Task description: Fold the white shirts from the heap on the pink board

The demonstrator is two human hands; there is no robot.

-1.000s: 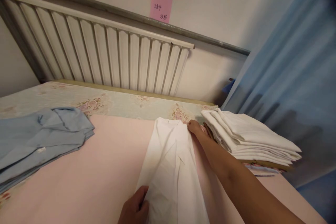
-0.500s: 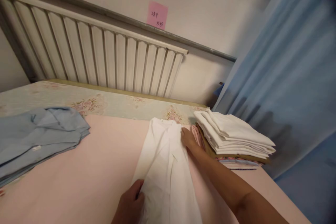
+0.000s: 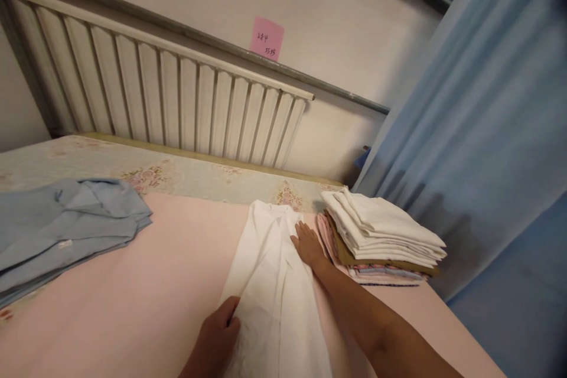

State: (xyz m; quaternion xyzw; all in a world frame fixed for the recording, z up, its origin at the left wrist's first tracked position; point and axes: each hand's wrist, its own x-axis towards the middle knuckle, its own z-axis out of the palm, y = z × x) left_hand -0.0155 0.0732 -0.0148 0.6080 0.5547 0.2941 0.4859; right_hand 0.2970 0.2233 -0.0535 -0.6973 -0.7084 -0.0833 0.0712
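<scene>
A long white garment [image 3: 270, 283], folded lengthwise, lies on the pink sheet [image 3: 177, 271]; its near end runs out of the picture. My left hand [image 3: 220, 326] is closed at its left edge, thumb on top, pinching the cloth. Near the garment's far right corner my right hand [image 3: 309, 243] rests flat, fingers spread on the fabric. Just right of that hand stands a stack of folded clothes, with white folded cloth [image 3: 385, 227] on top and a brown piece [image 3: 343, 246] beneath.
Blue garments [image 3: 75, 227] lie in a pile at the left. Behind the floral-covered surface [image 3: 199, 176] a radiator [image 3: 177, 94] lines the wall, with a pink note [image 3: 266, 38] above it. A blue curtain [image 3: 469, 147] hangs at the right.
My right hand has gone from closed at the garment's far right edge to lying spread on the cloth, slightly left. My left hand keeps its hold. The view has tilted up slightly.
</scene>
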